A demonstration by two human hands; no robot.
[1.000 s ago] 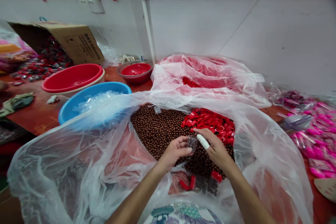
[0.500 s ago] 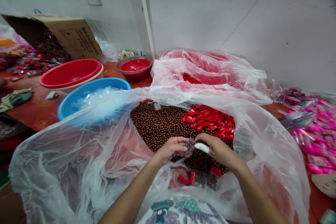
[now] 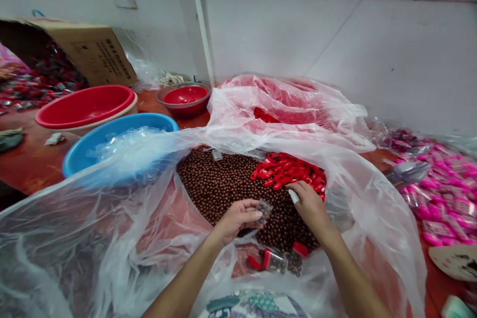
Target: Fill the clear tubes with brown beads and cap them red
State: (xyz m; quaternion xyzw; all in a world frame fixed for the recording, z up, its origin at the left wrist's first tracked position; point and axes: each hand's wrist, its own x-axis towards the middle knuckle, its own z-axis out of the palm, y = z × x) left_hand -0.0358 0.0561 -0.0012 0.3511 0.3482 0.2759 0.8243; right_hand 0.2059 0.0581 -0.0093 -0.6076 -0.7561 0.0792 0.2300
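Note:
My left hand (image 3: 238,218) pinches a small clear plastic container (image 3: 264,210) with dark brown contents, held above a heap of brown beads (image 3: 219,184). My right hand (image 3: 310,208) has a white wrap (image 3: 294,196) on one digit. It reaches to the near edge of a pile of red plastic caps (image 3: 288,166) on the beads, fingers a little apart and nothing visible between them. Close to my body lie a red-capped clear container (image 3: 274,260), another red cap (image 3: 300,249) and a bead-filled clear container (image 3: 294,263).
A large translucent plastic sheet (image 3: 112,238) surrounds the beads. To the left stand a blue basin (image 3: 74,156) holding clear plastic pieces, a red basin (image 3: 87,104) and a tipped cardboard box (image 3: 97,54). Pink packaged items (image 3: 443,194) lie at right; a pinkish bag (image 3: 238,104) sits behind.
My right hand has left the small container and moved away and forward to the red caps. The left hand keeps the container. The view has shifted slightly to the right.

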